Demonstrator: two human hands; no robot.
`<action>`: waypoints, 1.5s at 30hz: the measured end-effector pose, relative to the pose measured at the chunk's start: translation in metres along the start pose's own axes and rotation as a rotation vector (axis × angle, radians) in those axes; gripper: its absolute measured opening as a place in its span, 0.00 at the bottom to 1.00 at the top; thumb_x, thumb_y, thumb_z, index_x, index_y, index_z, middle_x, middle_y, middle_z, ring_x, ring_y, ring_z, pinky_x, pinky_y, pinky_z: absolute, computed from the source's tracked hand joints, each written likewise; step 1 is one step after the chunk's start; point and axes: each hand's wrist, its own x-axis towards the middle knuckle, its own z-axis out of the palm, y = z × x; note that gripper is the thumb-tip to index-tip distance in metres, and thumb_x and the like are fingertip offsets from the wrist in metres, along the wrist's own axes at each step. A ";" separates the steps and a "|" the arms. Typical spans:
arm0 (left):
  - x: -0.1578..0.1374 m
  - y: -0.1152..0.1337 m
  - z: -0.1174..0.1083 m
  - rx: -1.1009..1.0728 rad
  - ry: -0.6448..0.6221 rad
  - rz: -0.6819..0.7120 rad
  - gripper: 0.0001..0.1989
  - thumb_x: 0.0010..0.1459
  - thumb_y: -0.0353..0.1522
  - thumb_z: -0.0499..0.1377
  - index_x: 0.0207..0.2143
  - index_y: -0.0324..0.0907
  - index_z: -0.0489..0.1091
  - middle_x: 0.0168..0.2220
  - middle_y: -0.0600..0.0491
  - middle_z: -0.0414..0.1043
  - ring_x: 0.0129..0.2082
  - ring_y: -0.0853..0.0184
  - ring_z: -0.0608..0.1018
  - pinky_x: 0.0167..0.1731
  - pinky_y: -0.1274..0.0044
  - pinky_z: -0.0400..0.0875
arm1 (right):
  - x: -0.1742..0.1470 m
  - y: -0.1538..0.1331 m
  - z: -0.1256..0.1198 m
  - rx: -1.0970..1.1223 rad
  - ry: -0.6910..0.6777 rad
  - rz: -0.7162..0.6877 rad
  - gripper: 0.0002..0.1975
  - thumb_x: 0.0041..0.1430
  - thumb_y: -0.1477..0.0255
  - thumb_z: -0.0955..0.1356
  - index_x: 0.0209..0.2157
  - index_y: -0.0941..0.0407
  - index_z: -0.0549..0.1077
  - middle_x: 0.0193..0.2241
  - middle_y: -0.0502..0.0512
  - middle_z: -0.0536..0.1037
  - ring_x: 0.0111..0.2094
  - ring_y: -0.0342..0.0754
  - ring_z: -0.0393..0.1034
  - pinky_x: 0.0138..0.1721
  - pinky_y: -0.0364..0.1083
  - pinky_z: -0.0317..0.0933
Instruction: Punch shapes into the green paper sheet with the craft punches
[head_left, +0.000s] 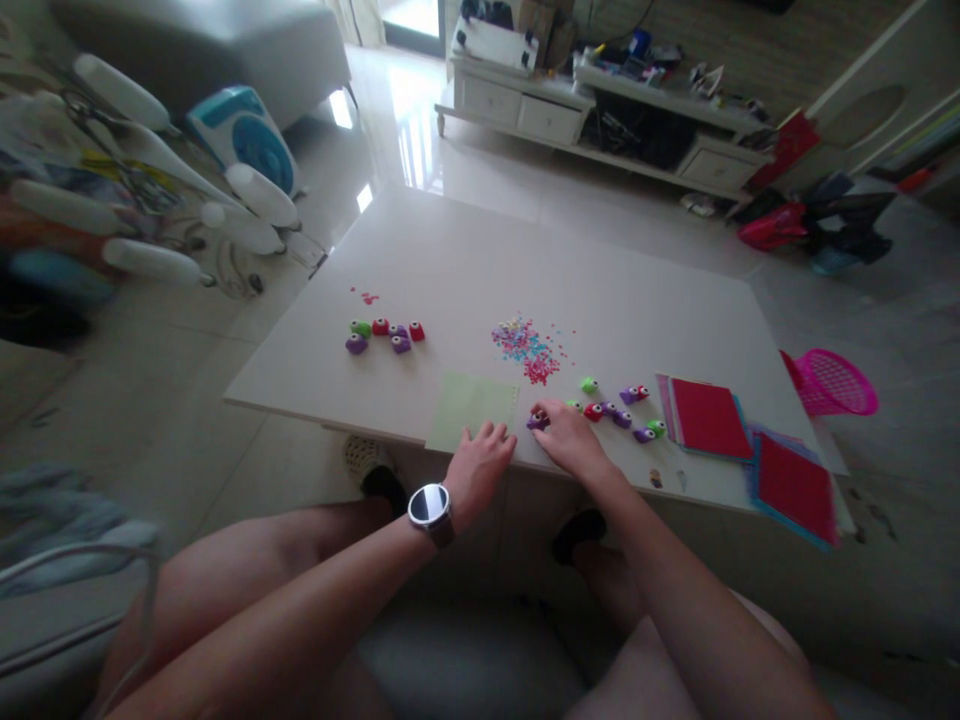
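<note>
With my right hand [568, 438] I gripped the small, rounded purple plastic punch with an eye-like top [535, 422], just right of the rectangular pale-green paper sheet [471, 405]; its long axis I couldn't tell. My left hand [482, 465] lay loosely on the sheet, grasping nothing. No writing was legible.
</note>
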 end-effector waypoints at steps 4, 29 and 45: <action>0.000 -0.001 -0.001 -0.022 -0.014 -0.021 0.17 0.65 0.18 0.51 0.50 0.39 0.71 0.54 0.38 0.73 0.55 0.50 0.74 0.57 0.53 0.75 | 0.002 0.001 0.001 0.010 -0.027 -0.001 0.10 0.61 0.81 0.72 0.43 0.58 0.77 0.43 0.59 0.83 0.46 0.53 0.77 0.49 0.47 0.65; -0.001 0.004 -0.006 -0.111 -0.018 -0.087 0.16 0.68 0.19 0.47 0.51 0.37 0.67 0.51 0.43 0.72 0.53 0.55 0.74 0.56 0.62 0.74 | -0.001 -0.009 0.003 0.040 -0.090 -0.032 0.06 0.61 0.79 0.73 0.39 0.57 0.76 0.40 0.58 0.82 0.43 0.51 0.75 0.45 0.45 0.62; -0.002 0.003 -0.005 -0.072 -0.020 -0.026 0.13 0.68 0.22 0.52 0.51 0.38 0.69 0.53 0.42 0.73 0.53 0.54 0.73 0.57 0.61 0.73 | -0.003 -0.015 0.004 -0.047 -0.122 -0.067 0.11 0.64 0.80 0.69 0.46 0.56 0.77 0.47 0.58 0.81 0.49 0.53 0.75 0.49 0.47 0.63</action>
